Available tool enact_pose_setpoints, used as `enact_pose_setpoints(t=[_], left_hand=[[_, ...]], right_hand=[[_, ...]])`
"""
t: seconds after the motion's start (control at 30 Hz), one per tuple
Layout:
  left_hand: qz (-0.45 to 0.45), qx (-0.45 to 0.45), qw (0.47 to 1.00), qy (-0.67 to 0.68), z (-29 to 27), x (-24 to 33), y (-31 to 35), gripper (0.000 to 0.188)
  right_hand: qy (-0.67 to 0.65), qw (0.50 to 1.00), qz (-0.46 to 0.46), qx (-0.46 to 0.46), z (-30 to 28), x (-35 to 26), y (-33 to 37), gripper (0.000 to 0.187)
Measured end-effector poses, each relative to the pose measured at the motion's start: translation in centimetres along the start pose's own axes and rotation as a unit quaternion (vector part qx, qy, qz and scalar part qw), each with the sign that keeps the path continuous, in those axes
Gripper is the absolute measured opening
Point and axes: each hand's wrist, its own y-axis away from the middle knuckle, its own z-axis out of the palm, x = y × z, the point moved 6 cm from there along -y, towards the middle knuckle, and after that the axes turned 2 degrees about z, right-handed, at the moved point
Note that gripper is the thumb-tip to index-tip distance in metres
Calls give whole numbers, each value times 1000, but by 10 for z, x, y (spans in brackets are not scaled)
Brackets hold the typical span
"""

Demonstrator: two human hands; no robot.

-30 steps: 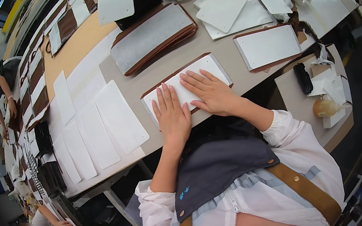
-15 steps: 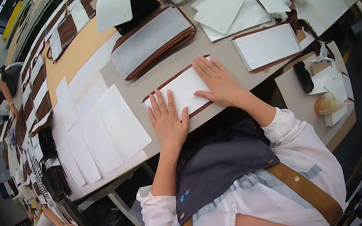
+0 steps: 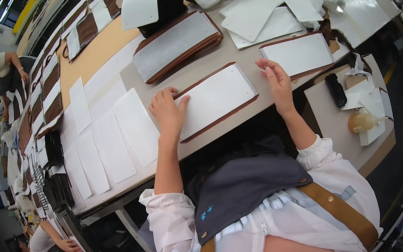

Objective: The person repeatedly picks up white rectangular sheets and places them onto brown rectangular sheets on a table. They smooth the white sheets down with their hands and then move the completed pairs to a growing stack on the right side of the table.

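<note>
A white rectangular sheet [image 3: 217,95] lies flat on a slightly larger brown panel [image 3: 247,101], whose border shows around it, at the table edge before me. My left hand [image 3: 168,111] rests at the left end of this pair, its fingers bent and apart, thumb over the sheet's edge. Off the right end, my right hand [image 3: 278,83] is raised with loosely curved fingers and nothing visible in it. Just beyond that hand lies another brown panel with a white sheet [image 3: 298,55] on top.
Behind stands a stack of brown panels topped by a pale sheet [image 3: 174,46], beside a black pile [image 3: 170,0]. Loose white sheets [image 3: 252,11] spread at the back right. More white sheets [image 3: 135,128] lie left. A side stand holds a yellowish bottle [image 3: 362,122]. Other people work at the left.
Both hands have come off the white sheet's face. My left hand has shifted left to its end; my right hand has moved right and lifted clear.
</note>
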Motion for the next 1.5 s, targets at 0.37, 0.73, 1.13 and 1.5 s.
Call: enact_pose_setpoints(t=[0.37,0.73,1.13,1.5], left_hand=[[-28,-146,945,290,-37,7,-27,20],[-53,-172,919,351,-27,-10,-1,23],[-69,-95,872,476,31,38,51,18],[-39,-44,923,380,27,34,54,15]], right_hand=[[51,991,49,-116,26,18,-6,59],[7,994,75,-85,-2,-11,-12,14],[213,971,95,60,-258,-46,-113,21],[669,694,-125,236,-208,-52,-93,46]])
